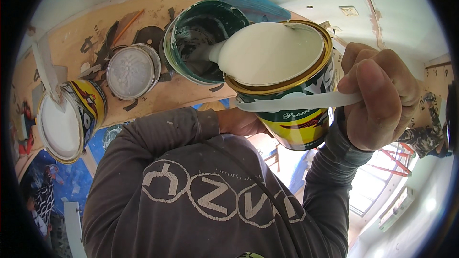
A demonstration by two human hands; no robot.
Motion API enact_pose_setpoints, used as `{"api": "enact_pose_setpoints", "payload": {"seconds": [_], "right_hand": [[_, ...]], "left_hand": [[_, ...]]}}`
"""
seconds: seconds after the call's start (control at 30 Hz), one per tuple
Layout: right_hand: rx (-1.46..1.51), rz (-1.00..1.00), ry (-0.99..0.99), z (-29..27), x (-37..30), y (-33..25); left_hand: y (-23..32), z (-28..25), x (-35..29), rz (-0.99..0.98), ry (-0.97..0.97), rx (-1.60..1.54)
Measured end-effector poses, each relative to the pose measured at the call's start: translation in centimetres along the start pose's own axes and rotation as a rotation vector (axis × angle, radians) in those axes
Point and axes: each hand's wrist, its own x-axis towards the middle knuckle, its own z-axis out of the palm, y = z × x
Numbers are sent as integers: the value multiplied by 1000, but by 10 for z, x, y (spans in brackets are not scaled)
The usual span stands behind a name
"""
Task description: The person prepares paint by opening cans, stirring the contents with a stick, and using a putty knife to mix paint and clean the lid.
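Observation:
A paint can (287,129) with a green, yellow and red label is tipped over to the left. White paint (267,55) runs over its gold rim in a thick stream into a dark green bucket (173,43), whose inner wall is smeared with grey. My right hand (380,93) is closed round the can's white handle (306,101), stretched across the front of the can. Against the can's lower left side my left hand (241,122) holds it from beneath, its fingers hidden behind the can.
Left of the bucket lies a round tub (131,72) with a whitish lid. Further left stands an open can of white paint (60,126), a paint-coated stick (45,69) upright in it. An orange pencil (128,26) and dark scraps lie on the brown-covered surface. Blue sheeting (258,7) is behind the bucket.

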Motion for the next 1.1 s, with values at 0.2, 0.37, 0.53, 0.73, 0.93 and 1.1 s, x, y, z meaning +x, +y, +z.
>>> {"api": "enact_pose_setpoints", "payload": {"seconds": [0.2, 0.37, 0.53, 0.73, 0.93, 1.1], "right_hand": [[-27, -2, 40, 1, -1, 2], [-57, 11, 82, 4, -2, 2], [-88, 61, 168, 4, -7, 4], [57, 29, 220, -10, -16, 12], [23, -264, 157, -34, -24, 36], [153, -221, 34, -60, -19, 34]], "left_hand": [[3, 1, -1, 14, 5, -6], [3, -4, -5, 15, 67, 0], [1, -26, -7, -25, 128, -7], [-3, -19, -7, 12, 313, 130], [14, 2, -16, -22, 535, 359], [20, 15, -21, -1, 592, 448]]}}
